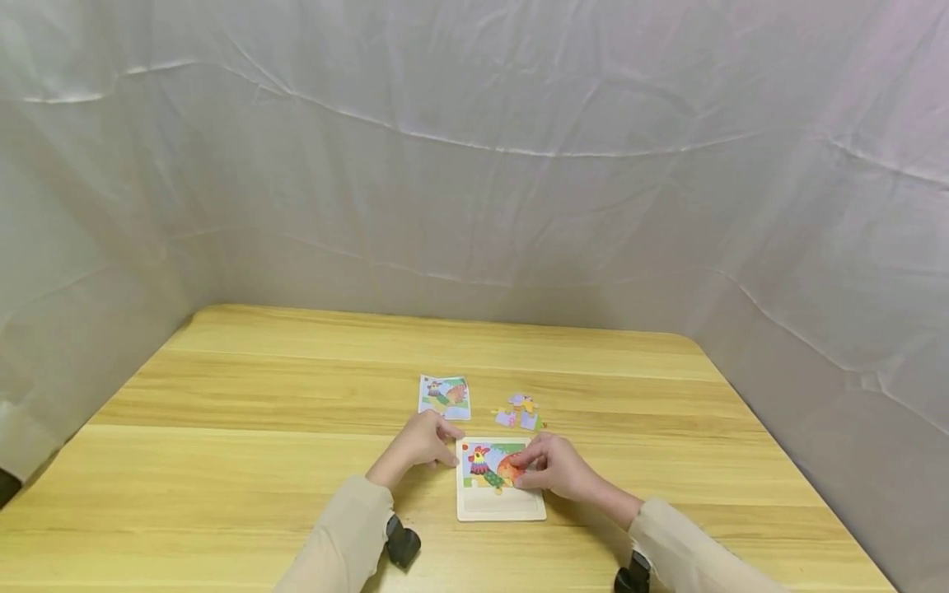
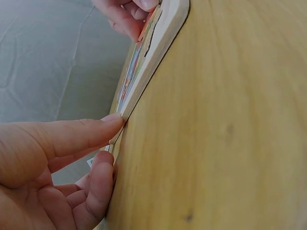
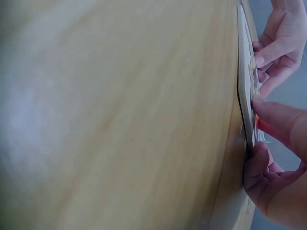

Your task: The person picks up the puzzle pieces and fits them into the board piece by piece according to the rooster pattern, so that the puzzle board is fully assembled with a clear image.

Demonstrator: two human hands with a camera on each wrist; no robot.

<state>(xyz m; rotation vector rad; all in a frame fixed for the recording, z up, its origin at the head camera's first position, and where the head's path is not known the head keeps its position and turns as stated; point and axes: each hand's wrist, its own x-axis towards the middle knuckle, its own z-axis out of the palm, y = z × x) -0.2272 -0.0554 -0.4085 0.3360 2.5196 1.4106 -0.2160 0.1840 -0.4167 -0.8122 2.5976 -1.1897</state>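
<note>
Left hand (image 1: pixel 423 440), fingers parted, likely braced pale rectangular wooden tray's (image 1: pixel 460 496) left edge; right hand (image 1: pixel 554 468) touched multicoloured jigsaw (image 1: pixel 492 463), grip unclear.

Scanning the puzzle board (image 1: pixel 489 505): no readable lettering, no numbers. Across to the picture card (image 1: pixel 445 398), only printed artwork, perhaps too small for judging fine print. Loose pieces (image 1: pixel 507 418): nothing legible.
</note>
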